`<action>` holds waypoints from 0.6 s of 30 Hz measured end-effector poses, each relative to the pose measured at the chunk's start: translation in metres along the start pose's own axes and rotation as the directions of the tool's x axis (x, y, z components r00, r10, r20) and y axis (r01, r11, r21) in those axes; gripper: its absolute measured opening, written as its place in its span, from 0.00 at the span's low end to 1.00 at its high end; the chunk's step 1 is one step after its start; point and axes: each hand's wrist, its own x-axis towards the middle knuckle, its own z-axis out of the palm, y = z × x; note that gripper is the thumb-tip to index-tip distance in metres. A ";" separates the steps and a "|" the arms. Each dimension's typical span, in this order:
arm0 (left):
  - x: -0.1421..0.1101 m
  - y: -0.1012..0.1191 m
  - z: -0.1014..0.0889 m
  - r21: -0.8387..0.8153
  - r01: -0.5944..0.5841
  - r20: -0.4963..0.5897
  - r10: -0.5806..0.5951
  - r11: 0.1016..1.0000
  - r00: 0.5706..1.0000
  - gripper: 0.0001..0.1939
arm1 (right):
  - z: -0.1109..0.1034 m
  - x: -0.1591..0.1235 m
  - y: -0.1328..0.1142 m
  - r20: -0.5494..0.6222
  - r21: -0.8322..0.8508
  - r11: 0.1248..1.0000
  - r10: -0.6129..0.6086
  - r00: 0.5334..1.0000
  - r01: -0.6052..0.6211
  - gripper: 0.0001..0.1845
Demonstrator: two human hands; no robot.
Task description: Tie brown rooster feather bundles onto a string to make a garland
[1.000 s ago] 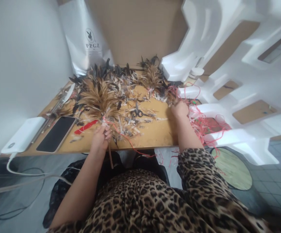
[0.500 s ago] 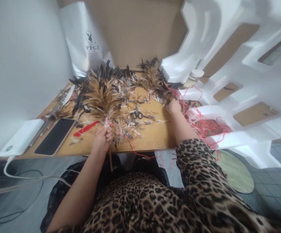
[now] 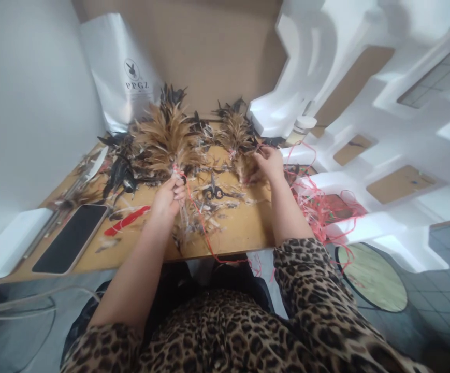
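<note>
While a big white moulded foam block (image 3: 407,140) walls off the R end of the yellowish wooden bench (image 3: 240,228), a tall silver printed bag (image 3: 110,67) backs the L rear. Fwd of it, a large fan-shaped bundle of brown & black feathers (image 3: 166,137) sits L of ctr, tied neck toward the front edge, long axis running from the fist to the rear w/ a slight lean L. L hand (image 3: 168,194) is nearer: its grip is closed round the base by that neck. R hand (image 3: 271,161) is well apart from it, near the foam, fingers curled & partly spread; can't tell if that grip has hold of anything.

Pink string tangle (image 3: 314,210) spreads over the foam, just R of R forearm. Smaller brown feather bundle (image 3: 235,130) lies at the rear, btwn both hands. White flat box (image 3: 13,243) & black-screened phone (image 3: 71,239) lie L front. Small brown feather tuft (image 3: 245,170) is just L of R fingertips, contact unclear. Black-handled scissors (image 3: 214,192) & loose feather scraps (image 3: 209,215) sit btwn L fist & tuft, cluttering the gap. Thin red strip (image 3: 127,221) is L of L forearm. Pink cord (image 3: 208,243) trails from the neck over the front edge.
</note>
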 end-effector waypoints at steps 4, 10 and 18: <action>0.019 0.003 -0.009 -0.065 0.048 0.038 -0.045 0.997 0.998 0.10 | -0.001 -0.006 0.029 -0.229 0.189 0.975 0.163 0.960 -0.120 0.25; 0.023 -0.003 -0.019 -0.062 0.108 0.089 -0.102 0.992 0.991 0.10 | -0.005 -0.026 0.036 -0.311 0.252 0.966 0.130 0.942 -0.050 0.21; 0.019 -0.010 -0.017 0.042 0.087 0.082 -0.091 0.995 0.993 0.07 | 0.013 -0.048 -0.015 0.145 -0.226 0.974 0.065 0.987 -0.031 0.18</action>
